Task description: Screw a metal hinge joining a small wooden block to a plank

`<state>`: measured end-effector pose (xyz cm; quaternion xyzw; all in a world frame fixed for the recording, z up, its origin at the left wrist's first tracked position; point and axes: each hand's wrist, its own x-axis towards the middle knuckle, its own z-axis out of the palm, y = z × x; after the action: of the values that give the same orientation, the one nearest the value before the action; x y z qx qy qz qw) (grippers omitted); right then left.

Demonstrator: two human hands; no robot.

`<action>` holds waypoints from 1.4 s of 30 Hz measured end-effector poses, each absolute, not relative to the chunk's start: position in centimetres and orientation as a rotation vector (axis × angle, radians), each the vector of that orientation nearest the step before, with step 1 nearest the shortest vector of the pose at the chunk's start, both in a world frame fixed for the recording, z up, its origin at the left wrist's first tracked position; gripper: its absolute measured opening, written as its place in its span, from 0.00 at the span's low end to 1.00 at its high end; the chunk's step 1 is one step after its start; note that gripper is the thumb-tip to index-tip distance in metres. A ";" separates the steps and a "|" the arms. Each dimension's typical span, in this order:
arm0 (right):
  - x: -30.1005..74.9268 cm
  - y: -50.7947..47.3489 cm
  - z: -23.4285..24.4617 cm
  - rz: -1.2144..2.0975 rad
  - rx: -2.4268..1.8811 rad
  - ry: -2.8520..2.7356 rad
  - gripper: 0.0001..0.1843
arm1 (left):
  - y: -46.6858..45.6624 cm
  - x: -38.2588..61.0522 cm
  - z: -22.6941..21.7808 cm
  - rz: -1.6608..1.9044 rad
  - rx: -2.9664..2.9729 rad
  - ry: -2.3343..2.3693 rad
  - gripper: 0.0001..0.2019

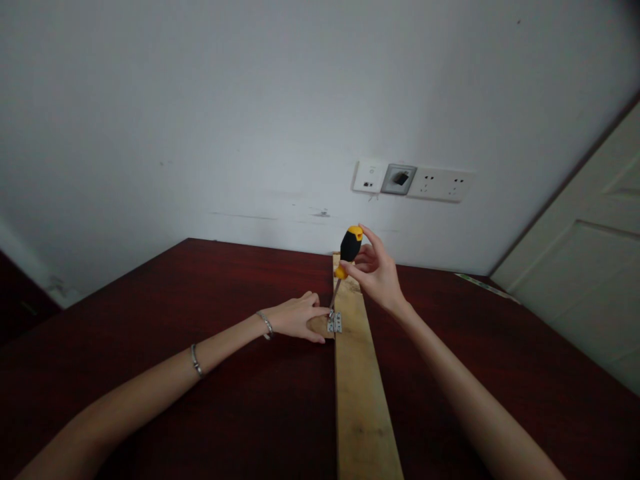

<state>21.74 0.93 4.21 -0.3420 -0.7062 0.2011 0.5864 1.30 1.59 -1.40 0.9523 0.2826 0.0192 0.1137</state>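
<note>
My right hand (377, 270) is closed around a black and yellow screwdriver (351, 245), which tilts with its shaft running down to a metal hinge (334, 322). The hinge lies across the joint between a long wooden plank (361, 380) and a small wooden block (319, 325) on the plank's left. My left hand (295, 315) grips that block, with a fingertip at the hinge beside the screwdriver's tip. Any screw under the tip is too small to make out. Two bracelets circle the left wrist and forearm.
The plank runs along a dark red tabletop (250, 407) toward a white wall (225, 120). Wall sockets (440, 184) sit above the table's far edge. A pale door (585, 267) stands on the right, and a thin flat strip (486, 287) lies near the back right edge.
</note>
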 end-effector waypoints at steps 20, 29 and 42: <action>21.8 0.8 4.2 0.474 -0.780 -1.702 0.41 | 1.6 1.3 -1.4 0.072 2.794 0.821 0.28; 21.7 0.7 4.3 0.466 -0.788 -1.715 0.41 | 1.7 1.3 -1.3 0.070 2.798 0.812 0.28; 21.7 0.6 4.2 0.468 -0.783 -1.717 0.41 | 1.7 1.3 -1.5 0.069 2.805 0.815 0.28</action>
<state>21.72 0.64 4.23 -0.3327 -0.7295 0.1988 0.5636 1.31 1.72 -1.48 0.9542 0.2771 0.0235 0.1098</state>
